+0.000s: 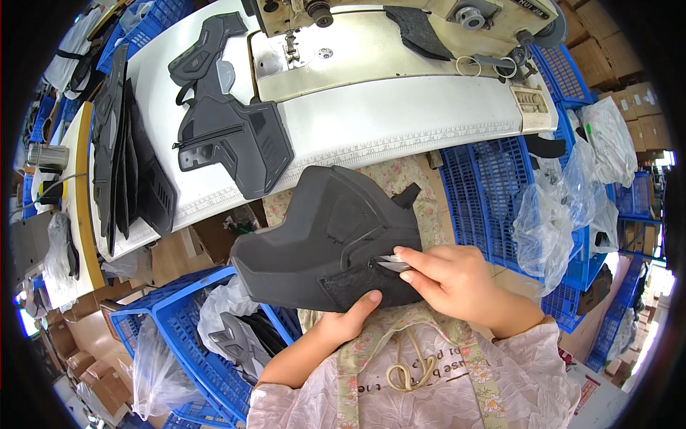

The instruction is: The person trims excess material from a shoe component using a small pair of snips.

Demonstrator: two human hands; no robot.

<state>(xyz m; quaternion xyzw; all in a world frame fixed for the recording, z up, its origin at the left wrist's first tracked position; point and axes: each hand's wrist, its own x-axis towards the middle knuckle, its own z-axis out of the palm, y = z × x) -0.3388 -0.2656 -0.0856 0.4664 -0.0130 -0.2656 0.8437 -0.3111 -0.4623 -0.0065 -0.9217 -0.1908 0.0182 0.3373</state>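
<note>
Over my lap is a dark grey, moulded fabric piece (321, 229) with stitched seams, a rough black patch low down and a small tab at its upper right. My left hand (346, 320) grips its lower edge, thumb on top and the other fingers hidden underneath. Pinched in my right hand (454, 279) is a pair of small silver thread snips (391, 263). The two pointed blades touch or hover just over the seam by the rough patch; I cannot tell which.
Ahead stands a sewing machine (436, 61) on a white table (400, 107) with a ruler edge. A similar dark piece (236, 136) lies left of it; several more (128, 157) are stacked farther left. Scissors (493, 64) rest on the machine. Blue crates (479, 189) flank me.
</note>
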